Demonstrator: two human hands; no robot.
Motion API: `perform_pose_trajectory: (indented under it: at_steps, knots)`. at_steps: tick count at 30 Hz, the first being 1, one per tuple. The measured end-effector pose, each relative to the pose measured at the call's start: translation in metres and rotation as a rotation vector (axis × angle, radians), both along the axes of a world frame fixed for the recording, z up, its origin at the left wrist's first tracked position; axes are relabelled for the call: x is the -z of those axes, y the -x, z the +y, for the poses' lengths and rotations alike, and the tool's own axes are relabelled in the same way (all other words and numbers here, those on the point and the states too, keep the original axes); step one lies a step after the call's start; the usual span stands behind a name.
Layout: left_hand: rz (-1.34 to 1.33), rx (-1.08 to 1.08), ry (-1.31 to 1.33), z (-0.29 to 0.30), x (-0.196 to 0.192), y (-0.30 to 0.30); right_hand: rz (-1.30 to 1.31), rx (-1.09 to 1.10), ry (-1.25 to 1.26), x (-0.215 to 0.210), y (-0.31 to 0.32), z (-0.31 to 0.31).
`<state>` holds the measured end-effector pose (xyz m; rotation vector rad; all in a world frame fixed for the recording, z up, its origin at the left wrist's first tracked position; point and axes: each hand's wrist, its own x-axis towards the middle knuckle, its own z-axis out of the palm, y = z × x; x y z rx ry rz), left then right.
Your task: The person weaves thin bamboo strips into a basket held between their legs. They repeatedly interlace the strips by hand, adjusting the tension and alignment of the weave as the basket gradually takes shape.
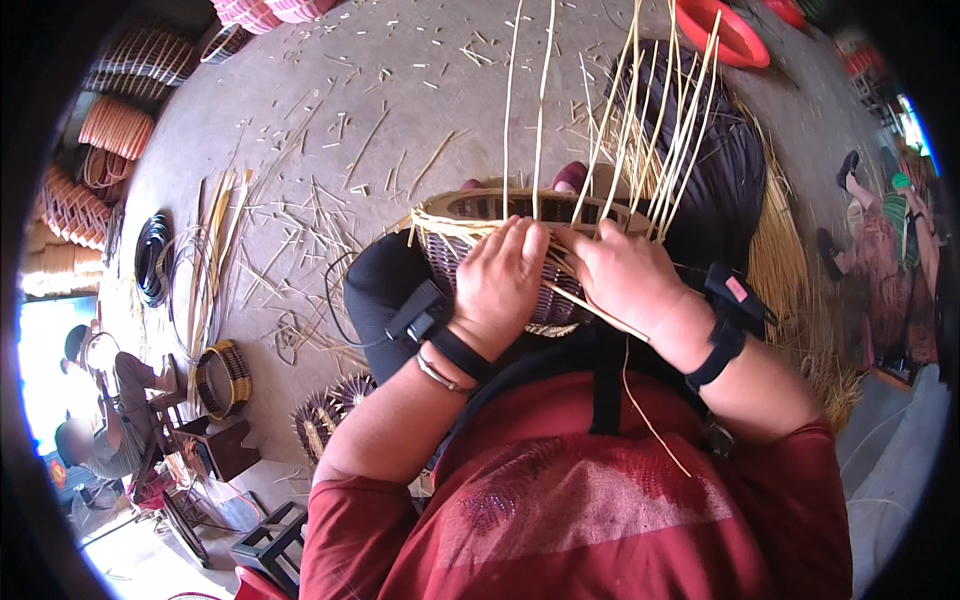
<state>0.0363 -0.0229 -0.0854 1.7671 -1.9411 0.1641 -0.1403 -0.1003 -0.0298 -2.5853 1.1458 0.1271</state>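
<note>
A half-woven wicker basket (440, 256) rests in my lap, dark brown in the wall with a pale braided rim. My left hand (503, 278) is closed over the near edge of the rim, fingers together and pointing away from me. Beside it, my right hand (622, 275) has its fingers bent around pale canes at the same edge. Several long pale canes (628, 120) stand up from the rim, mostly on the right. One cane end (615, 322) sticks out below my right hand, and a thin strand hangs onto my red shirt. My fingertips are partly hidden.
Cane offcuts (300, 240) litter the concrete floor. On the right lie a bundle of long canes (785, 240) and dark plastic sheeting (690, 140). A red basin (722, 35) is far right. Stacked baskets (118, 125) stand left; seated people (120, 440) are at both sides.
</note>
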Motion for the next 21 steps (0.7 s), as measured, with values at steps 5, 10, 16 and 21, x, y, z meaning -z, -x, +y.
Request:
perform_pose_trajectory:
  at_steps: [5, 10, 16, 21]
  knots:
    - [0.003, 0.234, -0.524, -0.019, -0.050, -0.040, -0.197, -0.062, -0.357, -0.004, 0.002, -0.024]
    - [0.155, 0.644, -0.782, -0.065, -0.079, -0.078, -0.196, -0.116, -0.204, 0.004, 0.009, -0.019]
    - [0.035, 0.432, -0.743, -0.096, -0.061, -0.051, -0.304, -0.195, 0.249, -0.013, 0.020, -0.004]
    - [0.052, 0.406, -0.841, -0.104, -0.065, -0.055, -0.668, -0.501, -0.031, -0.020, 0.024, 0.018]
